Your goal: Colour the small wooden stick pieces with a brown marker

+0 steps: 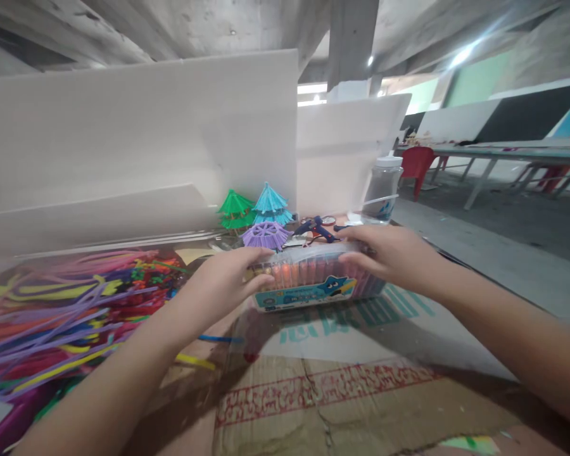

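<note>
A clear plastic case of crayons or markers [304, 275], with a blue star label on its front, is held between my two hands above a white sheet. My left hand [235, 275] grips its left end, thumb in front and fingers over the top. On the right end, my right hand [384, 256] closes in the same way. Just behind the case stand small paper-roofed models: a purple one [266, 235], a green one [236, 209] and a light blue one [270, 202]. A dark blue glue gun [317, 228] lies behind my right fingers.
Colourful pipe cleaners [76, 323] cover the left side. Cardboard [285, 411] with red print lies in front, partly under the white sheet [361, 326]. A clear lidded jar [382, 190] stands back right; white boards [171, 139] rise behind.
</note>
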`<state>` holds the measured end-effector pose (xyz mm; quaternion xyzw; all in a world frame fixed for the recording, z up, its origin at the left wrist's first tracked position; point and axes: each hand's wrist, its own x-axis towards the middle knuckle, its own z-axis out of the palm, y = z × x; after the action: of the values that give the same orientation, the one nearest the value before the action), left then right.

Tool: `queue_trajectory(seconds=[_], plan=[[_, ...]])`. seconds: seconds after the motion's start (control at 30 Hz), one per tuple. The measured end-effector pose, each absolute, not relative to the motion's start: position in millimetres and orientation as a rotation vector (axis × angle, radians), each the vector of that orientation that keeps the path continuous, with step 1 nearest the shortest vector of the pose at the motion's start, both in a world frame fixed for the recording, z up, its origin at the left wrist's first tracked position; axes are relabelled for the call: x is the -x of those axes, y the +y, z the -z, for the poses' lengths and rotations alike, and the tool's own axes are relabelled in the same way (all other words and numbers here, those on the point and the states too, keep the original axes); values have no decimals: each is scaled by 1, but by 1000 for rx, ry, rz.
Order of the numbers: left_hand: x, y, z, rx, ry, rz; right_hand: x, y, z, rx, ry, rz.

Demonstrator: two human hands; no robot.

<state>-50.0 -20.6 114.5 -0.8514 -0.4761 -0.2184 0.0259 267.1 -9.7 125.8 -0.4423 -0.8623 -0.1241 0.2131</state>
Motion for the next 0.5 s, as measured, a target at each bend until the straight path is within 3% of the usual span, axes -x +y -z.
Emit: queue_trajectory(seconds=[0.23, 0.5], plan=[[48, -17, -113, 2602, -1641, 748, -306, 7, -147, 1284, -2588, -213], [49, -15, -111, 2656, -1632, 757, -308, 3, -153, 1384, -2511, -325]])
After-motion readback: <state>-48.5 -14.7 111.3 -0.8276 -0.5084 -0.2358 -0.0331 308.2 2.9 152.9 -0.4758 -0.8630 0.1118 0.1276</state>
